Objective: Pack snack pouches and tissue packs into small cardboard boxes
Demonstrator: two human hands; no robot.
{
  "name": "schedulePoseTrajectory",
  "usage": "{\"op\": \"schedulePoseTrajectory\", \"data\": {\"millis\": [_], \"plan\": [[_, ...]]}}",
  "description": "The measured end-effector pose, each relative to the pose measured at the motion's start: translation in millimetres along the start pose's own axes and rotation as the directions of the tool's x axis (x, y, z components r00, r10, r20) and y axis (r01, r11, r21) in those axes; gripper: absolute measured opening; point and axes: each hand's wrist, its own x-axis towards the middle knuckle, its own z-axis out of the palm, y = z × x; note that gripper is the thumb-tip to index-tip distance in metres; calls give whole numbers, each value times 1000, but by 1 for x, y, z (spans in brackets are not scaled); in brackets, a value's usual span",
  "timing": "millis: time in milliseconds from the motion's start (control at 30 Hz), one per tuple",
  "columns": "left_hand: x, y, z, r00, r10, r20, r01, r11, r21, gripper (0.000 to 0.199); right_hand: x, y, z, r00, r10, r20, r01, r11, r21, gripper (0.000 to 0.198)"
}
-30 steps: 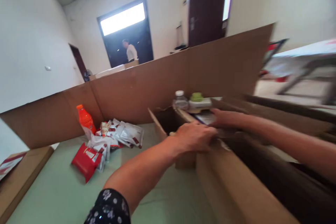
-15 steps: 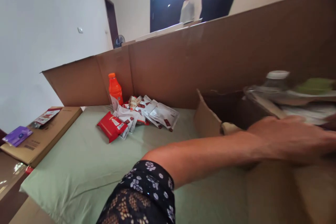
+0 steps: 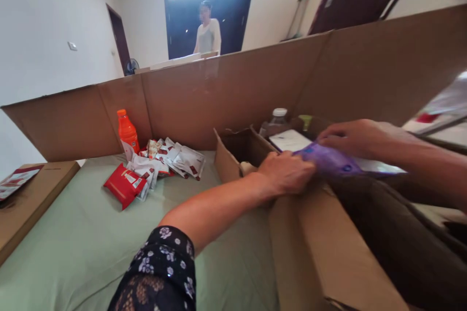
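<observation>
My left hand (image 3: 286,173) is closed on the left end of a soft purple packet (image 3: 328,159), which looks like a tissue pack. Pinching the packet's upper edge is my right hand (image 3: 352,136). The packet is partly smeared by motion and lies over an open cardboard box (image 3: 346,243). Just behind my left hand is a white flat pad (image 3: 290,141). Farther back stand a clear bottle with a white cap (image 3: 279,119) and a small green item (image 3: 305,121). A smaller open cardboard compartment (image 3: 226,158) is left of these.
A red packet (image 3: 124,185) and several white sachets (image 3: 178,158) lie on the green cloth (image 3: 83,238), beside an orange bottle (image 3: 127,131). A flat carton (image 3: 40,199) is at left. Behind runs a cardboard wall (image 3: 233,92); a person (image 3: 207,36) stands beyond it.
The view has swung right. My right hand and the purple packet between both hands have come into sight, along with more of the large box.
</observation>
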Motion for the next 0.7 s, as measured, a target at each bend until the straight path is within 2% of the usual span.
{"op": "schedulePoseTrajectory", "data": {"millis": [67, 100, 133, 167, 233, 267, 300, 333, 367, 400, 467, 500, 533, 600, 633, 700], "plan": [[-9, -5, 6, 989, -18, -149, 1, 994, -111, 46, -15, -8, -22, 1000, 14, -1, -14, 1000, -8, 12], [-18, -8, 9, 974, -39, -223, 0, 985, -172, 53, -24, -14, -36, 999, 2, -48, -1, 1000, 9, 6], [-31, -12, 13, 954, -66, -291, -5, 972, -237, 59, -35, -21, -52, 992, -25, -127, 30, 999, 36, 8], [-47, -15, 16, 931, -98, -351, -15, 952, -306, 63, -46, -29, -69, 971, -57, -231, 75, 994, 73, 12], [-88, -23, 23, 883, -171, -438, -52, 890, -452, 66, -70, -53, -100, 892, -115, -438, 203, 966, 159, 17], [-111, -27, 26, 859, -209, -466, -79, 847, -526, 71, -81, -68, -112, 860, -117, -496, 252, 943, 216, 17], [-136, -32, 28, 837, -252, -486, -107, 795, -597, 76, -93, -85, -120, 864, -112, -491, 288, 909, 301, 17], [-161, -38, 28, 810, -308, -498, -131, 734, -667, 79, -104, -104, -123, 885, -101, -454, 306, 862, 404, 15], [-184, -45, 27, 789, -359, -500, -157, 668, -727, 79, -114, -123, -122, 926, -151, -346, 325, 785, 527, 15], [-205, -53, 24, 771, -399, -497, -187, 604, -775, 76, -124, -143, -115, 944, -262, -200, 328, 685, 651, 17], [-242, -71, 19, 737, -487, -468, -250, 447, -859, 73, -141, -178, -92, 924, -381, -28, 290, 653, 700, 12], [-257, -80, 18, 731, -594, -335, -284, 181, -941, 80, -148, -193, -77, 903, -427, 52, 263, 645, 718, 10], [-271, -87, 18, 689, -690, -222, -295, 14, -956, 93, -156, -205, -61, 875, -467, 125, 236, 638, 733, 9], [-293, -95, 23, 612, -790, -37, -189, -100, -977, 113, -169, -221, -33, 799, -556, 227, 205, 608, 767, 8], [-301, -97, 29, 567, -823, 17, -137, -115, -984, 120, -176, -225, -21, 759, -596, 262, 196, 593, 781, 8], [-311, -97, 43, 520, -851, 74, -86, -139, -987, 129, -187, -226, -5, 701, -645, 305, 176, 571, 802, 6]]}}
